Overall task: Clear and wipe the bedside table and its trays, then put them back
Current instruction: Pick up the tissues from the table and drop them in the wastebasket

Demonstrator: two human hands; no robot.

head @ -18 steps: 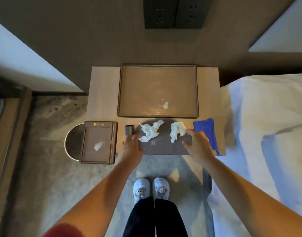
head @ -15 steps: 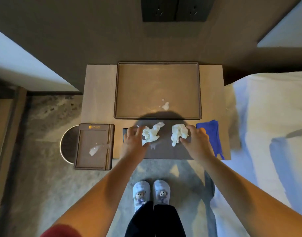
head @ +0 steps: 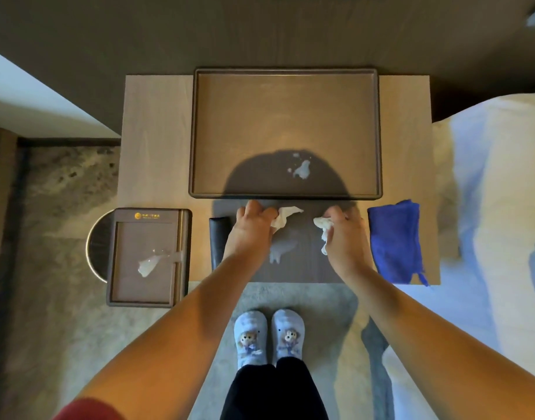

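clearing | left hand (head: 249,230) grip closed on crumpled white tissue (head: 286,218) | right hand (head: 346,234) grip closed on second crumpled white tissue (head: 325,230) | large brown rectangular tray (head: 193,131), small brown tray (head: 111,256) smeared, unwiped | folded blue cloth (head: 395,241) unused on light wooden table (head: 155,140)

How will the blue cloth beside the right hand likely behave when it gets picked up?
The blue cloth is probably floppy: it lies in soft folds, with a loose corner hanging over the table edge. It will likely unfold and dangle if pinched at one spot. It looks light, unlikely to slide or roll.

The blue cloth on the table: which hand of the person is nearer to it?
The right hand, holding a crumpled tissue, lies just left of the blue cloth. The left hand is farther away, beyond the right hand.
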